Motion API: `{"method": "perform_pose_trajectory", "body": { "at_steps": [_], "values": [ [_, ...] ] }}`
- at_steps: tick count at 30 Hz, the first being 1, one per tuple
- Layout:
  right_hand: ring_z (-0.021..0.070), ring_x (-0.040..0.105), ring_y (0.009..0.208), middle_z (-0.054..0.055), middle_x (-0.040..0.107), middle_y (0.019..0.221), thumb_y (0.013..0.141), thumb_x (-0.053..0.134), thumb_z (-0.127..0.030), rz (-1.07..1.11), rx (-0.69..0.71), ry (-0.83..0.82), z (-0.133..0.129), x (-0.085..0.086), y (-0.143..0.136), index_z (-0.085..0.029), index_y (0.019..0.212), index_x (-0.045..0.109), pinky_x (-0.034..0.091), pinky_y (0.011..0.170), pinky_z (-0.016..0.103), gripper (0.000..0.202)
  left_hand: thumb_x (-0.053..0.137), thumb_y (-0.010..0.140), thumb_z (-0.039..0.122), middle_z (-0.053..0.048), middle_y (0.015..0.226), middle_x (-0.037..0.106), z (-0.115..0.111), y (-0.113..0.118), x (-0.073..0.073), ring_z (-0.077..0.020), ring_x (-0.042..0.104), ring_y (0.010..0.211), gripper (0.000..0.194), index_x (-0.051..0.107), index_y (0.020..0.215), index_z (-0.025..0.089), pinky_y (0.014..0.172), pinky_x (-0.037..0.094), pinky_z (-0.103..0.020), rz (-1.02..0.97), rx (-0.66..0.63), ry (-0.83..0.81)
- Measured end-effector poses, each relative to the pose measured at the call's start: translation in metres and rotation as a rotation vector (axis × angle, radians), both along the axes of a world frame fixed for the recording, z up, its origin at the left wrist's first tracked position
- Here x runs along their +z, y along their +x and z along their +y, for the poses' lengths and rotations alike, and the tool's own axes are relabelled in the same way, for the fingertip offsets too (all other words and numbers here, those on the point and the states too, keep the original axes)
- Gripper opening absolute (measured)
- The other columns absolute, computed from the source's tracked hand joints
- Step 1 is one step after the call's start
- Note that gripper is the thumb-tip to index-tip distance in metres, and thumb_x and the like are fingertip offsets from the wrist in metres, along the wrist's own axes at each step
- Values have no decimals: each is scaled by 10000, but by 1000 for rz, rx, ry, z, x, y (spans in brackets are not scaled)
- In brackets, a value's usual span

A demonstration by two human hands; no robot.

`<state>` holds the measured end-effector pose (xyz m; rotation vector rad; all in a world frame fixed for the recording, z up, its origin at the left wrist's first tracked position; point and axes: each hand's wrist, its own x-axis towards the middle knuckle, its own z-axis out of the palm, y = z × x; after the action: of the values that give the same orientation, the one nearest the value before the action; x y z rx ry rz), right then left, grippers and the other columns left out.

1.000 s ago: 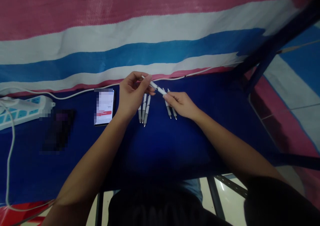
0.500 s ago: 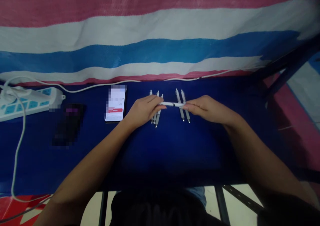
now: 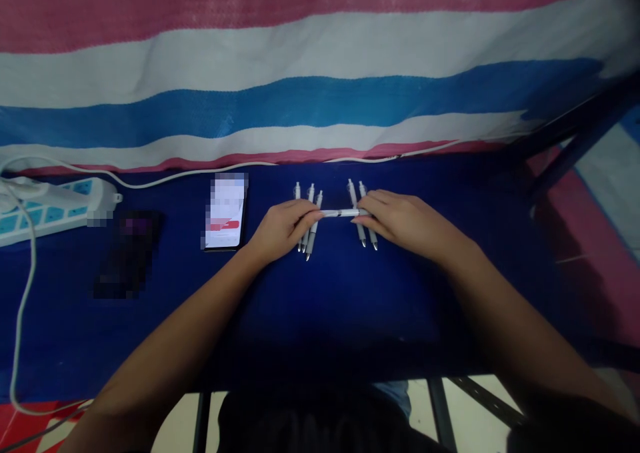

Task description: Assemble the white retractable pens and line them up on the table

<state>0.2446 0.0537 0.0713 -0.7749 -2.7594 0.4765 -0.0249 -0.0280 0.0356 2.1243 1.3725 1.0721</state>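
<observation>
Between my two hands a white pen (image 3: pixel 341 213) is held level, left to right, over the blue table. My left hand (image 3: pixel 286 229) pinches its left end, and my right hand (image 3: pixel 393 219) is closed round its right end. Beside and partly under my left fingers lie three white and grey pens (image 3: pixel 311 239), tips toward me. Two more such pens (image 3: pixel 362 233) lie side by side at my right fingertips, which hide part of them.
A lit phone (image 3: pixel 226 211) lies left of my left hand. Farther left are a dark, partly blurred object (image 3: pixel 129 256) and a white power strip (image 3: pixel 60 209) with a cable (image 3: pixel 33 286). A striped sheet (image 3: pixel 300 106) hangs behind the blue table (image 3: pixel 340 306).
My right fingers have moved slightly left along the pen and cover more of its end. The view has shifted a little, so the table objects appear slightly farther left.
</observation>
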Motion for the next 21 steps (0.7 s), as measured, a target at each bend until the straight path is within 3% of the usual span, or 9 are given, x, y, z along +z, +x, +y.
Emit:
{"method": "perform_pose_trajectory", "body": {
  "at_steps": [2,5,8,10,12,17,19,21],
  "values": [
    [228,594,706,70,659,801,1136,337,-650,-74,-37,-125,-2,6,-1,-238,913,606,361,625,353,539,544,1120,338,-35,891,761,-2,3,-1,-156,692,752,244,758,1106,223,733,550,-293,-29,44,62],
    [188,559,626,22,620,712,1128,364,-651,-128,-16,-451,-2,18,0,-227,870,594,373,625,338,547,630,1095,316,-57,998,759,-4,4,-1,-175,695,842,268,706,1334,220,784,569,-309,18,16,202],
    [173,569,648,19,622,722,1101,352,-716,-104,93,-658,-2,24,2,-220,811,592,408,659,334,623,658,1084,286,-58,996,736,-5,3,3,-203,684,927,193,711,1261,230,854,575,-344,119,-57,299],
    [171,561,638,17,615,709,1107,348,-705,-97,84,-610,-4,23,0,-220,808,592,398,654,333,620,629,1098,274,-53,953,728,-5,0,6,-196,675,897,127,719,1171,221,833,567,-333,141,-68,300],
    [172,536,603,16,606,690,1132,369,-641,-112,13,-442,-8,17,-3,-221,847,601,357,623,331,558,611,1108,292,-47,910,726,-6,-3,9,-176,666,829,145,724,1111,201,779,551,-308,121,-65,251],
    [182,481,569,30,596,681,1154,425,-541,-159,-56,-16,-14,2,-9,-218,912,617,262,581,338,448,596,1096,361,24,633,621,-6,-2,8,-109,550,551,325,714,844,192,552,422,-257,-65,18,-47],
    [198,564,667,63,660,788,1156,411,-553,-52,-48,21,-12,-1,-9,-215,922,622,321,616,334,462,607,1075,369,42,563,568,-6,1,5,-98,497,496,343,715,798,198,506,376,-253,-152,66,-132],
    [206,624,766,74,699,883,1155,404,-568,92,-53,-47,-7,-3,-8,-215,947,632,388,673,330,469,626,1053,375,43,556,567,-6,5,3,-98,482,493,323,739,807,200,500,368,-254,-198,110,-149]
  ]
}}
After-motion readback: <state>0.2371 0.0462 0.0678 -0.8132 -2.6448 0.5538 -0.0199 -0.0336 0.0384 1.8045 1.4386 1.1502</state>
